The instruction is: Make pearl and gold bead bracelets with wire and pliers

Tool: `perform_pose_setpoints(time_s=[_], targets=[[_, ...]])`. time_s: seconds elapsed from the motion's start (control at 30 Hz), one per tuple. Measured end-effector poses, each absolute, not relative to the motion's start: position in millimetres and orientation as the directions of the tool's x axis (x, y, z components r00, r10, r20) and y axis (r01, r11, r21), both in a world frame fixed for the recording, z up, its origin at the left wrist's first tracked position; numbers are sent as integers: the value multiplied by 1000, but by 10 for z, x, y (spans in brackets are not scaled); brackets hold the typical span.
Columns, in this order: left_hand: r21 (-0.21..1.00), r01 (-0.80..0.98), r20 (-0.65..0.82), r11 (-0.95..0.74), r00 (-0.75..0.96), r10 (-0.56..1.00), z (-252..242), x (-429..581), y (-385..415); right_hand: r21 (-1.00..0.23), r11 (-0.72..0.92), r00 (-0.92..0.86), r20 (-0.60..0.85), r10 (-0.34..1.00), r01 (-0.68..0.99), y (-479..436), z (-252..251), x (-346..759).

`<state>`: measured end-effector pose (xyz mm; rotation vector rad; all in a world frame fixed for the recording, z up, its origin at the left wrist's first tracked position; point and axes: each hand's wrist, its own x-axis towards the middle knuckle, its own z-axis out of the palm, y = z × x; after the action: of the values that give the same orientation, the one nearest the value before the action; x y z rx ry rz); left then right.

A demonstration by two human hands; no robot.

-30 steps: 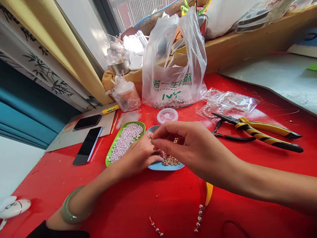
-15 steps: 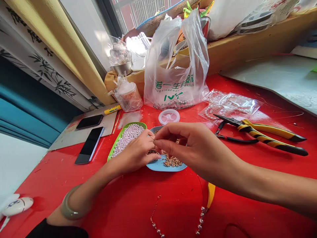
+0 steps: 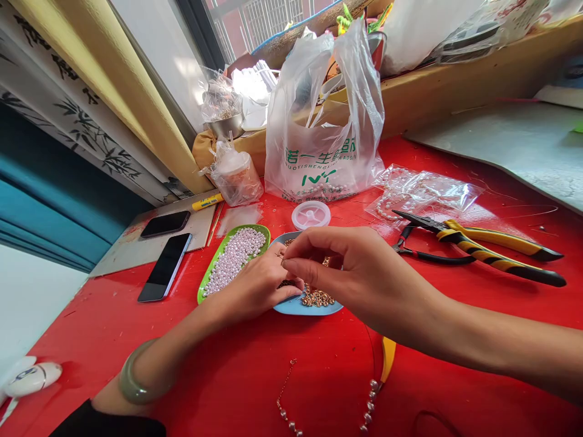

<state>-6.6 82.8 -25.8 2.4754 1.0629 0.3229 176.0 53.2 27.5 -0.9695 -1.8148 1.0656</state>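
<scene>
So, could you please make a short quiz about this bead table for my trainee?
1. True or false: the green oval plastic tray holds pale pearl beads.
2. Over which dish do the left hand and the right hand meet? A) shallow blue dish of gold-coloured beads B) wooden bowl C) glass jar
3. Fill in: ___ dark flat smartphones lie left of the green tray.
Key: 1 true; 2 A; 3 two.
</scene>
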Motion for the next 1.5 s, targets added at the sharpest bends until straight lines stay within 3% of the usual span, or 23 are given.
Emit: perform_pose_setpoints(time_s=[0.17,0.27,0.33,0.4,0.5,0.6,1.0,1.5], targets=[[547,607,37,-576,671,741,-254,-55,834,-905,368,-385,269,883,211,535,271,1769],[691,560,90,-458,562,822,-216,-75,858,-905,379,-392,283,876,194,537,264,1779],[832,429,127,-351,469,874,-163,-90,873,-910,368,-394,273,878,190,541,261,1785],[948,188,164,-258,408,898,-94,-94,876,-919,343,-399,245,884,196,545,262,1787],[972,-133,226,-192,331,916,7,-70,849,-929,312,-407,212,888,198,544,275,1782],[950,-243,263,-196,284,922,73,-32,805,-933,305,-414,205,887,192,525,296,1776],[948,-196,301,-250,300,905,116,0,747,-947,243,-431,133,892,212,448,382,1764],[940,-185,332,-287,300,894,107,25,732,-947,260,-430,158,889,190,450,344,1746]])
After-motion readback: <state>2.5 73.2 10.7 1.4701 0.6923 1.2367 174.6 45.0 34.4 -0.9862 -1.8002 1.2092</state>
